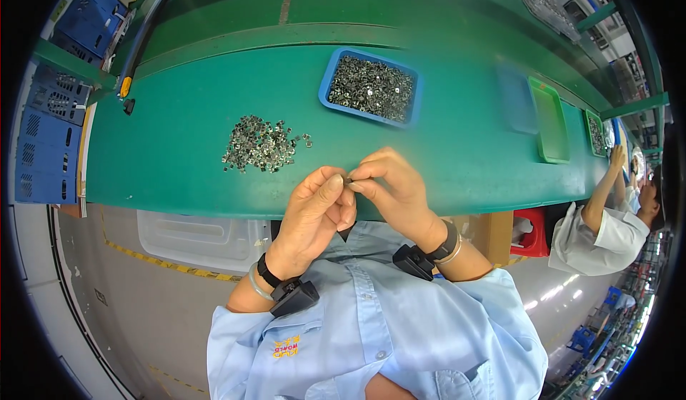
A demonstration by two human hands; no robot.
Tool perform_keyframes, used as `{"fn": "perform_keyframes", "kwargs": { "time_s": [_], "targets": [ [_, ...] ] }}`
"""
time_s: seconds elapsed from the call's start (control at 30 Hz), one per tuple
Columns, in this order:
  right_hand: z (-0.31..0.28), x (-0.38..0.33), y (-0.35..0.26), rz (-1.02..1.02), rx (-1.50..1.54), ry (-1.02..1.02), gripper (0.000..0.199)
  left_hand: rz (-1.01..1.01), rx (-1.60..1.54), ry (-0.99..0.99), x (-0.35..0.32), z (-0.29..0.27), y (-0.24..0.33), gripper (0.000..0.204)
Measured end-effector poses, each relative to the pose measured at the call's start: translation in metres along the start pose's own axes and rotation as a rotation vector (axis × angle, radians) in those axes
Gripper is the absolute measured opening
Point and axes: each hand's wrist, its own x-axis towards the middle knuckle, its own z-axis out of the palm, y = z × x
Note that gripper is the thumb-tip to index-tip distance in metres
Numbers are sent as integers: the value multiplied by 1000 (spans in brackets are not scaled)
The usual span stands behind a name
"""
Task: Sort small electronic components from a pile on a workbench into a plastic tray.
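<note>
My left hand point(313, 210) and my right hand point(394, 189) meet just over the near edge of the green table, fingertips touching. Between them both pinch a small dark metal piece point(348, 180); its exact shape is mostly covered by the fingers. Beyond my left hand lies a loose pile of small shiny metal pieces point(261, 145) on the tabletop. Farther back, past my right hand, a blue tray point(323, 94) holds a thick layer of similar small metal parts point(371, 89).
The green table point(179, 189) stretches across in front of me. At the right stand a green tray point(561, 132) and a smaller green tray of parts point(595, 132). Blue crates point(48, 139) are at the left. A co-worker point(600, 239) sits at the far right; a clear plastic bin point(200, 243) is below the table.
</note>
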Motion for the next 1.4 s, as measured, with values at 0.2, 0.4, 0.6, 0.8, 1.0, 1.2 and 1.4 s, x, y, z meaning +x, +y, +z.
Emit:
{"fn": "perform_keyframes", "kwargs": {
  "time_s": [0.2, 0.4, 0.6, 0.8, 1.0, 1.2, 1.4],
  "targets": [
    [1, -1, 2, -8, 34, -6, 16, -21, -31, -25, 1, -1, -1, 13],
    [5, -1, 0, 16, 36, 2, 17, 14, -41, -27, 1, -2, -4, 14],
    [5, 0, -2, 39, 41, -15, 18, -3, -91, -29, 3, -6, -3, 16],
    [1, 3, -1, -7, 0, -9, 19, 7, 42, -12, 2, -4, 0, 19],
    [-3, 4, -2, -124, -176, -2, 20, 19, 119, 62, -3, 10, 8, 18],
    [-1, 3, -5, -124, -228, -12, 19, 1, 133, 87, -2, 6, 8, 15],
    [3, 0, -7, -63, -187, -2, 17, 2, 90, 51, 0, -1, 5, 14]
  ]
}}
